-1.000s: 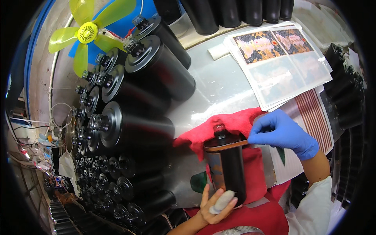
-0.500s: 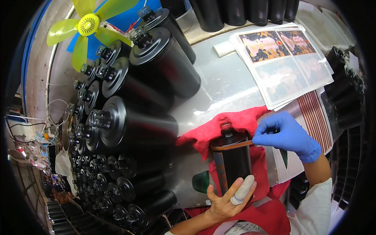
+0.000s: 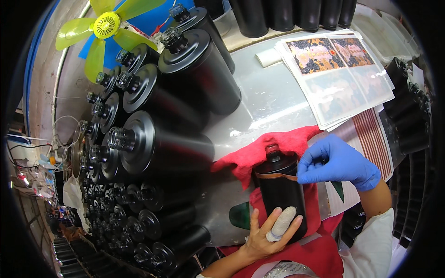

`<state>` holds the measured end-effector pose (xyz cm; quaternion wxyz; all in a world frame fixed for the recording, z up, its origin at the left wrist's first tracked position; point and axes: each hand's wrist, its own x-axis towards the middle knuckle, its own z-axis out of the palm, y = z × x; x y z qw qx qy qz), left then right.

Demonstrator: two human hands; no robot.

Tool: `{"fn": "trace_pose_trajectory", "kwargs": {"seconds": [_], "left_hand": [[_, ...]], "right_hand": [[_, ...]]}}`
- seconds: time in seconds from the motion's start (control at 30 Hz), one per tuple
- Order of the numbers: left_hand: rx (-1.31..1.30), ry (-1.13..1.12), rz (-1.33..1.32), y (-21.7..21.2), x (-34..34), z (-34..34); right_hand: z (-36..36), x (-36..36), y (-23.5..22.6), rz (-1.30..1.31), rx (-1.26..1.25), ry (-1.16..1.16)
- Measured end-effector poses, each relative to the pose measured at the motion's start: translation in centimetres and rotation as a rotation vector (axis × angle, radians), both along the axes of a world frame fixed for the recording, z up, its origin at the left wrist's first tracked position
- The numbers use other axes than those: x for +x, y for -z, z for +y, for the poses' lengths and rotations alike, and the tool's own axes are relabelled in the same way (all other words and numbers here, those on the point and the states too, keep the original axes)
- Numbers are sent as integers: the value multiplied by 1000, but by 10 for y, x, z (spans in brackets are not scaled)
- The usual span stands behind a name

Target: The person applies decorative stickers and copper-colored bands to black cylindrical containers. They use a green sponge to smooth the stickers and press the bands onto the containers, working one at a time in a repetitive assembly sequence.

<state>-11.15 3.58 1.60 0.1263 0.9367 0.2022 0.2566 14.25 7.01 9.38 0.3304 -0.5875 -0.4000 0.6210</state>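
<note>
A matte black bottle (image 3: 281,197) with a clear glass neck lies on a red cloth (image 3: 241,162), its neck pointing away from me. My left hand (image 3: 271,234), with a white cover on one finger, is closed round the bottle's lower part. Just below the shoulder, a thin orange-brown strip (image 3: 273,176) runs across the bottle and sags slightly. My right hand (image 3: 337,162), in a blue glove, pinches the strip's right end beside the bottle. The fingertips hide that end.
Many black bottles (image 3: 167,143) crowd the left side, and several more (image 3: 248,18) stand at the back. Printed decal sheets (image 3: 343,88) lie at the far right above a brown-striped sheet (image 3: 371,139). A yellow-green fan (image 3: 106,25) is at upper left. Dark green pieces (image 3: 239,215) lie beside the cloth.
The bottle has turned and shifted slightly right with my left hand. The strip, straight and taut earlier, now curves along the bottle. My right hand stays pinched on it, slightly lower.
</note>
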Motion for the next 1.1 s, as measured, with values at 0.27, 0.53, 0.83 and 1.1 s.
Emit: {"fn": "trace_pose_trajectory", "kwargs": {"seconds": [0.27,0.53,0.83,1.1], "left_hand": [[46,14,-19,0,6,2],[20,62,-15,5,-4,4],[37,63,-30,8,-6,5],[15,57,-39,9,-7,5]], "right_hand": [[5,3,-17,-54,-83,33],[5,5,0,-51,-103,125],[6,-5,-20,108,-87,50],[0,3,3,-51,-46,133]]}}
